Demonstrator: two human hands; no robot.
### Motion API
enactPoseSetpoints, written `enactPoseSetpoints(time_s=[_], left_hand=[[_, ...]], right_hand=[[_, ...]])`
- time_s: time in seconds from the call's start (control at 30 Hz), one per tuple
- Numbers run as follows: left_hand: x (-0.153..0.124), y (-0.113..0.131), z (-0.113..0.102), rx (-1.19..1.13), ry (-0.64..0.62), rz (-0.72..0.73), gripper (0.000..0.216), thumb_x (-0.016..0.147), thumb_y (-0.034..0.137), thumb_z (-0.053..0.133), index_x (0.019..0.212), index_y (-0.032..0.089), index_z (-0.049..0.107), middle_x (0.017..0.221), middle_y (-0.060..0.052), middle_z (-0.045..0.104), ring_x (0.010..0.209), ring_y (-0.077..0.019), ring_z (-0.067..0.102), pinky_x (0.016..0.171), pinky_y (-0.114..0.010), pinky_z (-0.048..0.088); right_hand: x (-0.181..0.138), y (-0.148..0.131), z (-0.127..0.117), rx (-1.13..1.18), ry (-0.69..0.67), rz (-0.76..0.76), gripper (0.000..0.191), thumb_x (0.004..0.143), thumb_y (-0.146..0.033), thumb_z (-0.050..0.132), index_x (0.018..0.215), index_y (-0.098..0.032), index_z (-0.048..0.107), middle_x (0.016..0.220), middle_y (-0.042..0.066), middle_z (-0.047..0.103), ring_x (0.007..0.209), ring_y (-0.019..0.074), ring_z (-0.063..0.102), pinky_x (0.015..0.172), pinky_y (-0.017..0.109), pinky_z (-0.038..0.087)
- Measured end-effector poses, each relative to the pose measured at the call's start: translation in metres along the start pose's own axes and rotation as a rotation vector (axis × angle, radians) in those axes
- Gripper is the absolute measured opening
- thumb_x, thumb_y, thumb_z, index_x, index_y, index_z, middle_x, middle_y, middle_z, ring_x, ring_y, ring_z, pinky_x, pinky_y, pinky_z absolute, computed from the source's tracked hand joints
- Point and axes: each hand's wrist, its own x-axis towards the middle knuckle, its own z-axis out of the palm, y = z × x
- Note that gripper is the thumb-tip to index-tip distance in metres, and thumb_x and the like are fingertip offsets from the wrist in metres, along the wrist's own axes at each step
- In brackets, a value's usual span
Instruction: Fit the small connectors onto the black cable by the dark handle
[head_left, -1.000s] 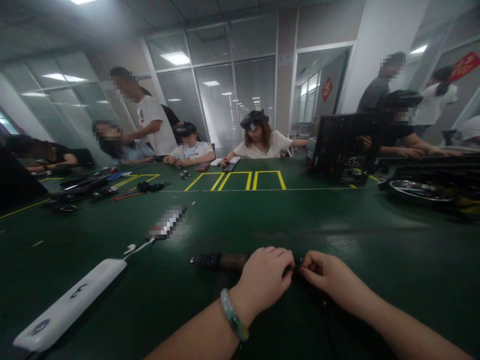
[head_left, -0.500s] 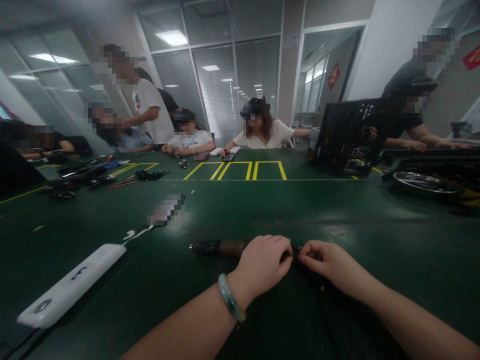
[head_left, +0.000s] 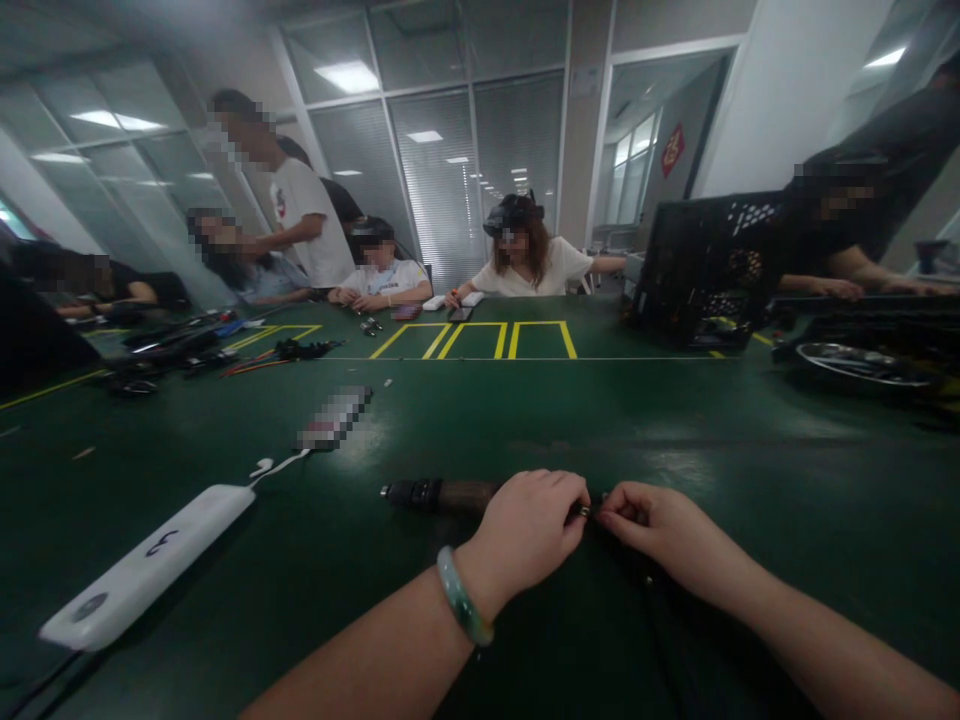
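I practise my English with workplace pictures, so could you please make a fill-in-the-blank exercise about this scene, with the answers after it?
In the foreground, the wrist without a bracelet is the ____ one.
In the picture, the dark tool is to the ____ of the right hand.
The thick lines on the table are ____ in colour.
The long box at the lower left is mainly ____ in colour.
Missing words: right; left; yellow; white.
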Motion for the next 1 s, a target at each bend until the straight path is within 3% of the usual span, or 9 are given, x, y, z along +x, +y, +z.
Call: enactPoseSetpoints(time_s=[0.37, 1.0], left_hand=[[-0.0003, -0.0011, -0.0004, -0.014, -0.004, 0.003, 0.005, 0.087, 0.024, 0.058, 0.092, 0.021, 0.058, 0.103, 0.000, 0.064, 0.095, -0.0192, 0.059, 0.088, -0.037, 0.044], [0.0000, -0.0009, 0.0015, -0.010, -0.001, -0.043, 0.010, 0.085, 0.025, 0.062, 0.093, 0.022, 0.057, 0.101, 0.001, 0.063, 0.095, -0.0183, 0.058, 0.088, -0.034, 0.044]], right_hand=[[-0.0001, 0.0016, 0.0011, 0.000, -0.024, -0.021, 0.017, 0.085, -0.036, 0.057, 0.085, -0.021, 0.065, 0.079, 0.001, 0.070, 0.069, 0.0162, 0.063, 0.058, 0.023, 0.042], [-0.0019, -0.0053, 0.0013, -0.040, 0.033, -0.002, 0.019, 0.085, -0.033, 0.055, 0.077, -0.018, 0.064, 0.070, 0.000, 0.067, 0.064, 0.0146, 0.058, 0.055, 0.021, 0.039]])
